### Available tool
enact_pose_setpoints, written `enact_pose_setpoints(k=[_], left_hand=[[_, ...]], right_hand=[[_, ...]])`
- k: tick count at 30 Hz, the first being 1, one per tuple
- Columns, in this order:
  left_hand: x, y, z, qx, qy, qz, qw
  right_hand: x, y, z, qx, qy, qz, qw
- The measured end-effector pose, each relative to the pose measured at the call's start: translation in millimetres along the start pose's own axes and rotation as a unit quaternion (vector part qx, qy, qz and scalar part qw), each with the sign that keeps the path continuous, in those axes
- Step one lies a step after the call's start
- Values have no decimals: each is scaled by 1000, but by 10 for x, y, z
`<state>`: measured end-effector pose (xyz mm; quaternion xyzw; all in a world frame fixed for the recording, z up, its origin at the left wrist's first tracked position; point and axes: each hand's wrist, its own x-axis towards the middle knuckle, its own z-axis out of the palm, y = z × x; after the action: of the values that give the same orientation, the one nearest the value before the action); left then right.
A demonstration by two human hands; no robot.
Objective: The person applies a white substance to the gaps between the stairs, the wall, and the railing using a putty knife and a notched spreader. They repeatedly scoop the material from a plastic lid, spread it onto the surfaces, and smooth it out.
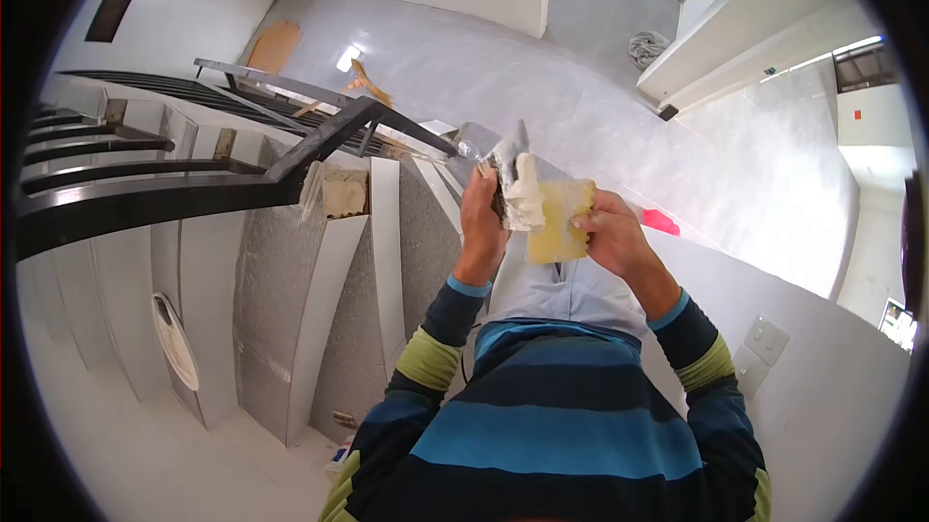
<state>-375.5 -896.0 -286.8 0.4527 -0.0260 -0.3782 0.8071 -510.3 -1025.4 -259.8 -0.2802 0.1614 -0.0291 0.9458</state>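
My left hand [480, 232] is closed around a putty-smeared scraper [523, 195], with thick white paste on its face and a grey pointed end facing away from me. In my right hand [619, 239], a thin yellow plastic spreader [559, 224] is pinched between thumb and fingers. The spreader is roughly square and has pale smears on it. Its left edge meets the pasty side of the scraper, in front of my waist. Most of what my left fingers wrap around is hidden behind the palm.
A black metal railing [164, 191] runs along the stairs on my left. Stair steps [334, 328] go down beside me, with a pale oval object [175, 341] on one. A white half wall [716, 280] curves along my right. A pink item [661, 222] lies on the floor beyond.
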Motion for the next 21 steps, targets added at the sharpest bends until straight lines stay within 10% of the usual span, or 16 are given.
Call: enact_pose_setpoints(k=[6,21], left_hand=[[-251,175,-116,1,75,-7,997],[-404,-142,-398,-25,203,121,971]], right_hand=[[298,271,-10,-208,-42,101,972],[965,650,-158,-110,-203,167,958]])
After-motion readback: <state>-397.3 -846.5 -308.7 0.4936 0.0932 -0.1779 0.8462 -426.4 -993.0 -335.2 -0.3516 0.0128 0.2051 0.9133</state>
